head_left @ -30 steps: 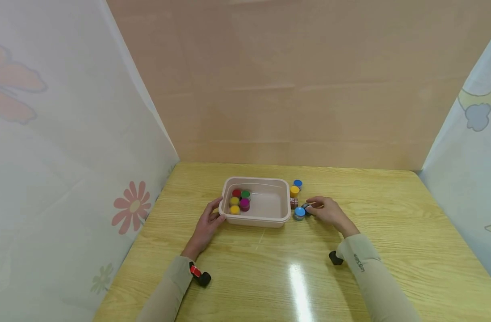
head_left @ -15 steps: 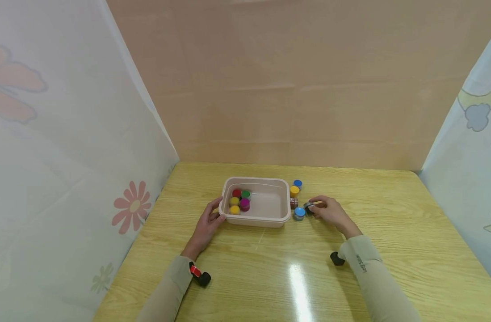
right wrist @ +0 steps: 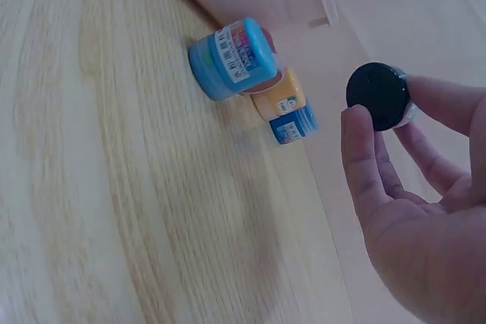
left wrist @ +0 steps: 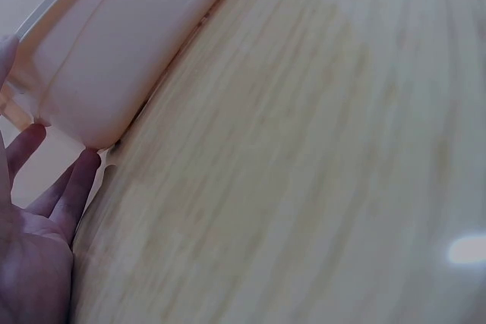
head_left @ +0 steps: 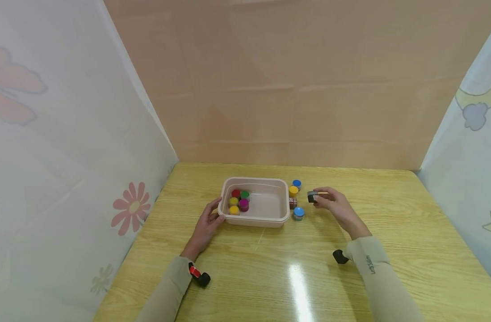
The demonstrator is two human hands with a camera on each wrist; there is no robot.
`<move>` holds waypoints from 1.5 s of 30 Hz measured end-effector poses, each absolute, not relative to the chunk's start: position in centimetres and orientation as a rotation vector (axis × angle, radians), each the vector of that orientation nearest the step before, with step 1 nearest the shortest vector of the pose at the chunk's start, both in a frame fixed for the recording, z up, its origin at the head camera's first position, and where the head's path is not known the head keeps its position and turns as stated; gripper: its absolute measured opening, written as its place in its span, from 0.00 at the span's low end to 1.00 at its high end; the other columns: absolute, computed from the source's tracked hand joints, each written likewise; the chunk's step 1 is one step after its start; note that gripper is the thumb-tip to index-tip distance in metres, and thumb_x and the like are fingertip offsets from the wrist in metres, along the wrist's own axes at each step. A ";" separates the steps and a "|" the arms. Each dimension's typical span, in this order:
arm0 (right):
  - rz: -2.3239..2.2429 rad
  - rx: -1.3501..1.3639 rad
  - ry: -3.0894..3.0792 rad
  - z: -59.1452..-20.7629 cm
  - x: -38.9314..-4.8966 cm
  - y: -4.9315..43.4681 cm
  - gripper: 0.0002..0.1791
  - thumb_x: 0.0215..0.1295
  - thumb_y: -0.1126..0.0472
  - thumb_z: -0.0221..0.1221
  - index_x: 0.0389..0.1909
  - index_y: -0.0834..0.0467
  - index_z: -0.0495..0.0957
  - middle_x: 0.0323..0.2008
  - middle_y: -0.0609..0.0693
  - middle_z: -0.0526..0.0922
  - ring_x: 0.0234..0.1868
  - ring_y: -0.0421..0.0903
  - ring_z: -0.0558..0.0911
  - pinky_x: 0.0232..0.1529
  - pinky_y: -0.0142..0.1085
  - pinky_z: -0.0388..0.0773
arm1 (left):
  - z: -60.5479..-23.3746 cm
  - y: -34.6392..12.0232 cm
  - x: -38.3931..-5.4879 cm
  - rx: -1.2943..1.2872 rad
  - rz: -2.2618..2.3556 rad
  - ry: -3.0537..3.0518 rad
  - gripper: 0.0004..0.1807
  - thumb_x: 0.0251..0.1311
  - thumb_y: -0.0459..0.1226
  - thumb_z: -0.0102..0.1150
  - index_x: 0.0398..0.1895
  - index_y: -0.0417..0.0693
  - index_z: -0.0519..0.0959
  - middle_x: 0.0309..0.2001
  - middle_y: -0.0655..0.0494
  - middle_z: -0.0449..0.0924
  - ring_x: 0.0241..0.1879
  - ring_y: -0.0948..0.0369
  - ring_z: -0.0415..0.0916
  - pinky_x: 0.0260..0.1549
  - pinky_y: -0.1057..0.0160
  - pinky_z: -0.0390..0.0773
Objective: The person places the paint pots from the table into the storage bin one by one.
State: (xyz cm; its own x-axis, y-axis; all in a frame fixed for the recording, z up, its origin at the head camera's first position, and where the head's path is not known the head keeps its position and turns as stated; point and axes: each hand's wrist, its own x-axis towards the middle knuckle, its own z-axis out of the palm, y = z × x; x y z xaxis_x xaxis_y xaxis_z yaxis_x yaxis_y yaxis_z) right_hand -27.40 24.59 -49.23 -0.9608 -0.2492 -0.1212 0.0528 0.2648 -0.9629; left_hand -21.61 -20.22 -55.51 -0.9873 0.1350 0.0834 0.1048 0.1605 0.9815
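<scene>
In the head view, my right hand (head_left: 338, 210) pinches a small black paint jar (head_left: 312, 197) between thumb and fingertips, raised over the table. The right wrist view shows the jar's round black end (right wrist: 376, 96) facing the camera. At the left end of a pale pink plastic bin (head_left: 255, 220) is my left hand (head_left: 207, 226), its spread, fairly straight fingers (left wrist: 80, 180) touching the bin's wall and lower corner. Inside the bin's left half stand several jars, among them a purple jar (head_left: 244, 205), a green jar (head_left: 244, 195) and a red jar (head_left: 236, 193).
Right of the bin stand a light blue jar (head_left: 299, 213), a yellow-orange jar (head_left: 293, 191) and a dark blue jar (head_left: 296, 184). A brown-red jar (head_left: 293, 203) lies against the bin's wall. Cloth screens enclose the wooden table (head_left: 245, 273) at back and sides.
My right hand has lifted the black jar up and moved it slightly right, away from the light blue jar. The left hand and the bin stay in place.
</scene>
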 end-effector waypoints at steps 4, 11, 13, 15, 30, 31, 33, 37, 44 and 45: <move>-1.858 -0.204 2.212 -49.1 -27.4 24.7 0.31 0.80 0.52 0.55 0.73 0.66 0.63 0.63 0.61 0.75 0.52 0.44 0.85 0.64 0.46 0.80 | -55.7 -20.4 -21.6 0.251 2.005 2.380 0.33 0.74 0.47 0.60 0.78 0.71 0.61 0.76 0.47 0.63 0.70 0.42 0.72 0.67 0.42 0.74; -2.209 -0.236 1.801 -48.7 -27.0 24.7 0.17 0.82 0.59 0.50 0.65 0.58 0.68 0.57 0.45 0.75 0.49 0.39 0.84 0.56 0.30 0.81 | -55.7 -20.3 -21.4 0.250 2.012 2.370 0.33 0.74 0.46 0.60 0.78 0.70 0.61 0.76 0.47 0.63 0.69 0.41 0.73 0.66 0.46 0.76; -2.257 -0.258 1.730 -48.7 -27.0 24.6 0.13 0.83 0.60 0.49 0.63 0.55 0.69 0.58 0.45 0.75 0.50 0.39 0.83 0.56 0.29 0.80 | -55.7 -20.3 -21.4 0.249 2.015 2.366 0.33 0.74 0.46 0.60 0.78 0.70 0.62 0.76 0.47 0.63 0.69 0.41 0.73 0.66 0.47 0.76; -2.289 -0.280 1.692 -48.7 -27.0 24.6 0.12 0.83 0.61 0.48 0.61 0.54 0.70 0.58 0.46 0.74 0.50 0.40 0.83 0.56 0.29 0.80 | -55.7 -20.3 -21.4 0.248 2.015 2.366 0.32 0.75 0.46 0.59 0.78 0.70 0.61 0.76 0.47 0.63 0.69 0.41 0.72 0.66 0.49 0.76; -2.361 -0.379 1.681 -48.1 -26.8 24.0 0.13 0.82 0.64 0.50 0.62 0.56 0.71 0.57 0.50 0.76 0.51 0.43 0.85 0.56 0.31 0.82 | -55.6 -20.3 -21.5 0.279 2.019 2.364 0.32 0.75 0.45 0.59 0.79 0.68 0.61 0.77 0.46 0.62 0.70 0.41 0.71 0.64 0.56 0.78; -2.351 -0.379 1.693 -48.0 -26.9 23.9 0.13 0.82 0.64 0.50 0.62 0.56 0.71 0.57 0.50 0.76 0.52 0.43 0.85 0.56 0.31 0.82 | -55.6 -20.3 -21.5 0.277 2.016 2.366 0.32 0.75 0.45 0.58 0.79 0.68 0.61 0.77 0.47 0.62 0.70 0.41 0.71 0.65 0.54 0.77; -2.332 -0.384 1.717 -47.9 -27.0 23.7 0.13 0.81 0.64 0.51 0.62 0.56 0.72 0.56 0.50 0.77 0.52 0.43 0.85 0.56 0.31 0.82 | -55.5 -20.3 -21.5 0.272 2.011 2.370 0.32 0.75 0.45 0.59 0.79 0.68 0.61 0.77 0.47 0.62 0.70 0.42 0.71 0.65 0.52 0.77; -2.296 -0.396 1.754 -47.9 -27.1 23.1 0.16 0.80 0.65 0.52 0.64 0.59 0.71 0.54 0.49 0.79 0.52 0.42 0.85 0.57 0.32 0.82 | -55.4 -20.2 -21.6 0.265 2.005 2.374 0.32 0.75 0.46 0.59 0.79 0.69 0.61 0.77 0.47 0.62 0.70 0.42 0.72 0.66 0.48 0.76; -2.247 -0.445 1.807 -47.7 -27.4 22.0 0.24 0.80 0.65 0.53 0.71 0.69 0.65 0.50 0.48 0.78 0.51 0.41 0.85 0.57 0.32 0.82 | -55.5 -20.2 -21.7 0.250 1.998 2.382 0.32 0.75 0.47 0.59 0.78 0.71 0.62 0.76 0.48 0.63 0.69 0.42 0.73 0.65 0.47 0.76; -2.237 -0.446 1.815 -47.6 -27.4 21.9 0.24 0.79 0.65 0.54 0.71 0.69 0.65 0.49 0.48 0.77 0.51 0.41 0.85 0.57 0.32 0.82 | -55.5 -20.2 -21.7 0.248 1.999 2.381 0.32 0.75 0.47 0.59 0.78 0.71 0.62 0.76 0.48 0.63 0.69 0.42 0.73 0.66 0.47 0.76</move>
